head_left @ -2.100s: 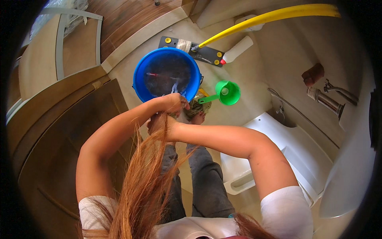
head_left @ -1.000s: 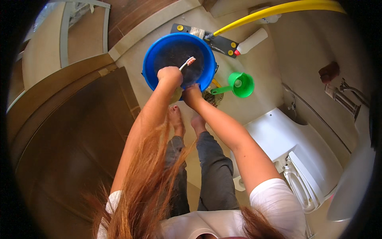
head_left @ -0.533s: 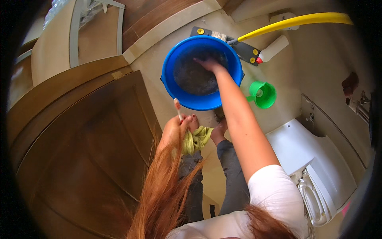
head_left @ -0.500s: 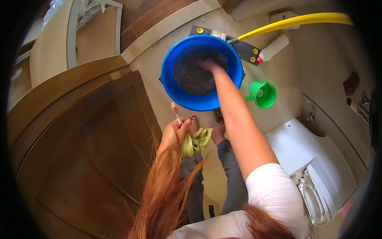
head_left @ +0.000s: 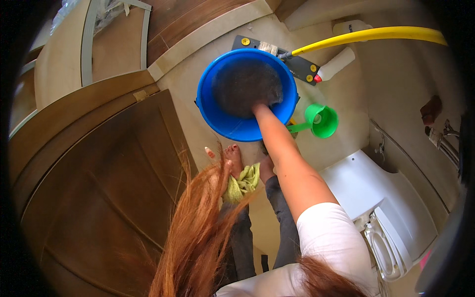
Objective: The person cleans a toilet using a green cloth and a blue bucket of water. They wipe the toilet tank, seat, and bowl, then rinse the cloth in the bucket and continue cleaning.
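Right hand (head_left: 259, 110) is inside the blue bucket (head_left: 205, 94), largely below the dark water (head_left: 242, 89); its grip cannot be told. Step in hand appears to be underwater handling; withdrawal calls for clearing the near rim. Loose hair (head_left: 195, 227) partly obscures the left hand (head_left: 223, 172). Flat mop head (head_left: 296, 66) lies just beyond the bucket, green dipper (head_left: 325, 122) beside it. Left hand grasps yellow-green cloth (head_left: 242, 182) and, apparently, a toothbrush (head_left: 210, 152).

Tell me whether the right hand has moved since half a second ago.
Yes: against the bucket, the right hand has shifted from near the middle toward its near rim.
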